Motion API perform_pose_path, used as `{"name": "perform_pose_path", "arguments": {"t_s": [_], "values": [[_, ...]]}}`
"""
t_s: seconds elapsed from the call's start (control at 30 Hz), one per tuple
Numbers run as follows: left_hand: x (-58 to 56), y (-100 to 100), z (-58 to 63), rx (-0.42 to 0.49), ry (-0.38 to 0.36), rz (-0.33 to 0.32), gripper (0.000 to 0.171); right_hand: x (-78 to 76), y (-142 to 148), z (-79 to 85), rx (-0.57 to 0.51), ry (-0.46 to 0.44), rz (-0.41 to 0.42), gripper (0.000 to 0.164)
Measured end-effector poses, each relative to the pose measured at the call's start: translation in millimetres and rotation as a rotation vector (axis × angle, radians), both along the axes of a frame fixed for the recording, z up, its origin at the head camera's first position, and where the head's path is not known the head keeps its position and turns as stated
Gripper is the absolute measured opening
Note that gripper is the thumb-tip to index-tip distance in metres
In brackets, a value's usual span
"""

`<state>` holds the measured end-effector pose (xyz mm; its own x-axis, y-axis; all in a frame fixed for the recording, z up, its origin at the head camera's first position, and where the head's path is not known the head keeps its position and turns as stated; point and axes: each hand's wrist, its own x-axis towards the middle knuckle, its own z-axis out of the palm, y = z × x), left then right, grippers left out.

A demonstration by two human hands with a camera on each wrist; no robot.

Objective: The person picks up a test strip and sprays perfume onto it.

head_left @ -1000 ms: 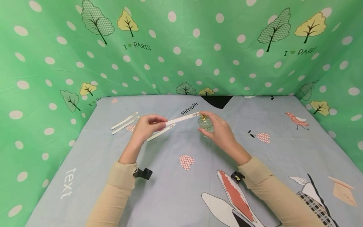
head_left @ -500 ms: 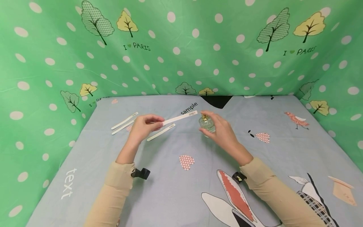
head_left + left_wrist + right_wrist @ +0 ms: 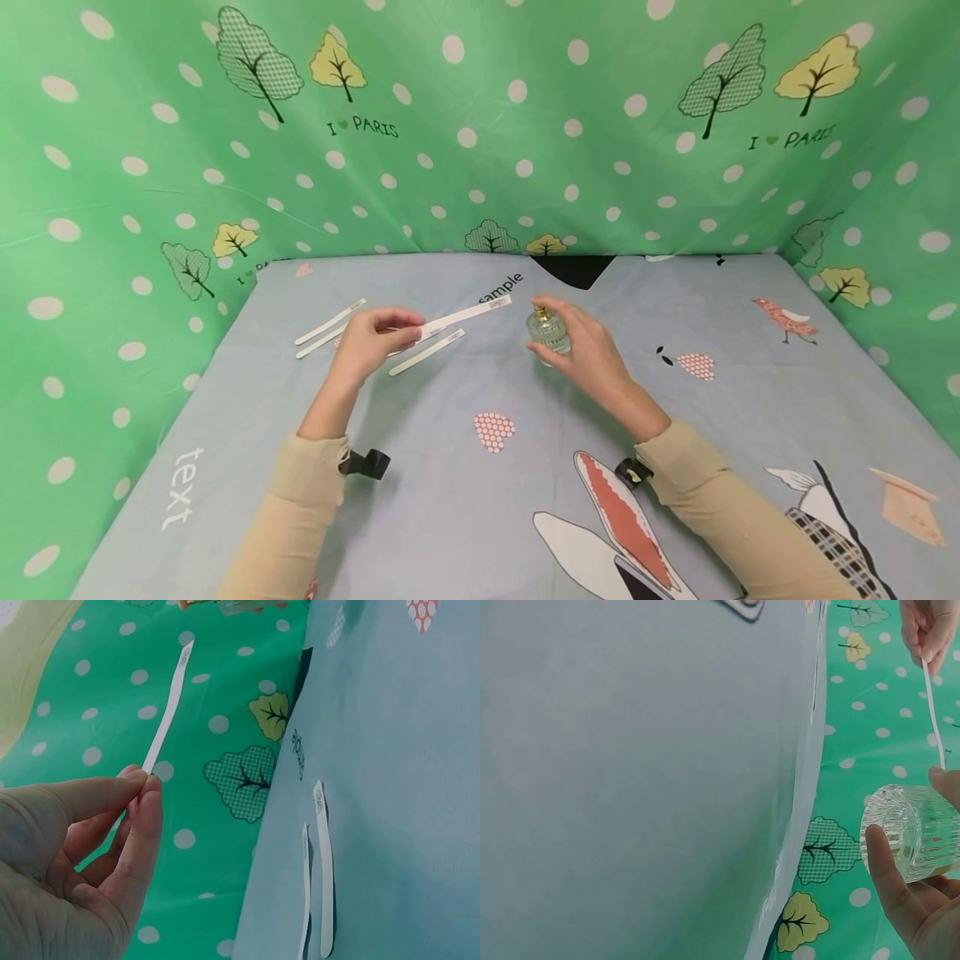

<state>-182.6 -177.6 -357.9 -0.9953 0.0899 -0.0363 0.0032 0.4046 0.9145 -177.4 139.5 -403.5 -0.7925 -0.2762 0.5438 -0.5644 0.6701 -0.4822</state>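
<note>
My left hand (image 3: 367, 346) pinches a white perfume test strip (image 3: 471, 312) between thumb and fingertips. Its printed end points right and stands apart from the bottle; in the left wrist view the strip (image 3: 169, 712) bows slightly. In my right hand (image 3: 588, 350) is a clear ribbed glass perfume bottle (image 3: 546, 330) with a gold neck, the index finger over its top and the thumb at its near side. From below, the right wrist view shows the bottle's base (image 3: 900, 829), with fingers around it. The sprayer's top is hidden by the finger.
More white strips lie on the grey-blue printed cloth (image 3: 450, 517): a pair (image 3: 330, 322) at the left, one strip (image 3: 427, 352) below the held strip, and another partly hidden behind it. A green polka-dot curtain (image 3: 420, 200) stands behind and at both sides.
My left hand has drawn the strip leftward, away from the bottle, so a gap now shows between them. The right hand with the bottle has shifted very slightly right.
</note>
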Motion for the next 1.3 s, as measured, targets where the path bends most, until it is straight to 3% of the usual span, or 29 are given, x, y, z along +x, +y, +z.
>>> {"name": "perform_pose_path", "arguments": {"t_s": [0.73, 1.0, 1.3], "values": [[7.6, -22, -1.7, -0.003, -0.002, 0.038, 0.028, 1.9, 1, 1.0, -0.005, -0.011, -0.003, 0.061], [10.5, -36, -6.4, -0.041, 0.015, 0.066, 0.030, 2.1, 0, 0.6, -0.003, -0.018, -0.002, 0.061], [12.7, -49, -11.1, -0.021, 0.000, 0.087, 0.032, 1.1, -1, 0.3, -0.002, -0.011, -0.001, 0.060]]}}
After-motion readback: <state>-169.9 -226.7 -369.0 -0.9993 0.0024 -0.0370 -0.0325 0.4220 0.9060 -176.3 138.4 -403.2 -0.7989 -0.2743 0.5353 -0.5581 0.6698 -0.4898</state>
